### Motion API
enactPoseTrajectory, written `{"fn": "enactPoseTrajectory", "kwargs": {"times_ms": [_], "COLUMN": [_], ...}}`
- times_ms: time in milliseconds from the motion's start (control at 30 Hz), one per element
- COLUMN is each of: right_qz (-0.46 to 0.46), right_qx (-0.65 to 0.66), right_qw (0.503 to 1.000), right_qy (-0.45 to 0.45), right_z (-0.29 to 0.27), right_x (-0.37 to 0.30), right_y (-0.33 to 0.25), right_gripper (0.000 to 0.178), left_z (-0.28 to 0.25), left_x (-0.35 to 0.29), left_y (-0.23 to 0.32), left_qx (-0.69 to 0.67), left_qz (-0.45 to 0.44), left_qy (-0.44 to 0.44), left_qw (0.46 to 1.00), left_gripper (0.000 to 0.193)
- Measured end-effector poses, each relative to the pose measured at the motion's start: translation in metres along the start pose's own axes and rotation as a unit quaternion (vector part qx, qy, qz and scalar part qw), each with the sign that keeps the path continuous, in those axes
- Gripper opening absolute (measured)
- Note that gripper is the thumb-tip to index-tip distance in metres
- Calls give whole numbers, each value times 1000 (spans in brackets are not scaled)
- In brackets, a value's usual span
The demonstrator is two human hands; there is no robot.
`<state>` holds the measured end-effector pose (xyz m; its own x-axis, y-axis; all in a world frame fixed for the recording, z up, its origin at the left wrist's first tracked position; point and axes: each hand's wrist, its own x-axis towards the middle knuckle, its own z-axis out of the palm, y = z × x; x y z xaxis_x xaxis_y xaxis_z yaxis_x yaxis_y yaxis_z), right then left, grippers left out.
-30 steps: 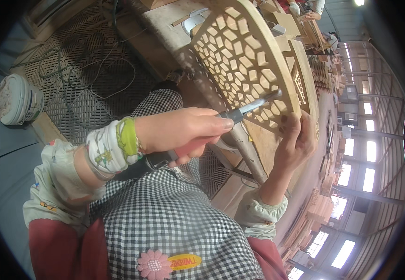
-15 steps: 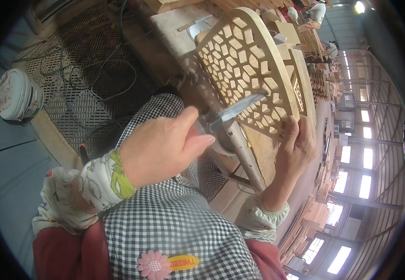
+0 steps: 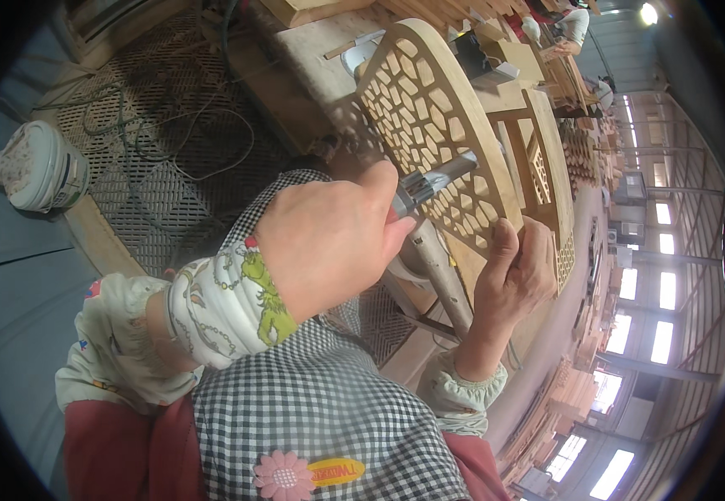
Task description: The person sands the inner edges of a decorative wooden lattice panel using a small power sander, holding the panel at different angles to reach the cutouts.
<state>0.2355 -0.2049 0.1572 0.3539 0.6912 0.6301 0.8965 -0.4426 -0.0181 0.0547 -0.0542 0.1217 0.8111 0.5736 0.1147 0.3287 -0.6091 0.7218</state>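
Note:
My left hand (image 3: 325,246) is closed round a grey tool with a flat metal blade (image 3: 452,171), something like a putty knife. Its handle is mostly hidden in my fingers. The blade lies across a light wooden lattice panel (image 3: 442,98), whether touching it I cannot tell. This panel has many angular cut-outs and a smooth curved rim, and it stands tilted on the bench. At its near right corner my right hand (image 3: 517,271) grips the rim, thumb on the face and fingers behind.
Behind the panel stands a wooden frame (image 3: 538,113) with more lattice, beside a cardboard box (image 3: 504,54). A white bucket (image 3: 41,171) is at the far left. Loose cables (image 3: 212,175) lie on the slatted floor mat (image 3: 154,58). Another person's hand (image 3: 564,48) shows at the back.
My left hand has moved right and slightly up with the tool, whose blade has turned. The panel has tilted a little, and my right hand has shifted slightly down with its corner.

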Motion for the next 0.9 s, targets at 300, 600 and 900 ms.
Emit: {"fn": "enactPoseTrajectory", "kwargs": {"times_ms": [300,600,900], "right_qz": [6,30,41], "right_qx": [7,9,9], "right_qw": [1000,999,997], "right_qy": [-3,-35,-58], "right_z": [2,-4,-5], "right_x": [-2,2,6], "right_y": [6,9,15], "right_gripper": [25,26,25], "left_z": [-4,-8,-9], "left_x": [-8,11,19], "left_y": [-10,-16,-24], "left_qx": [-44,-140,-214], "left_qz": [-1,-24,4], "left_qy": [-14,-72,-102], "left_qw": [999,987,971], "left_gripper": [37,36,36]}}
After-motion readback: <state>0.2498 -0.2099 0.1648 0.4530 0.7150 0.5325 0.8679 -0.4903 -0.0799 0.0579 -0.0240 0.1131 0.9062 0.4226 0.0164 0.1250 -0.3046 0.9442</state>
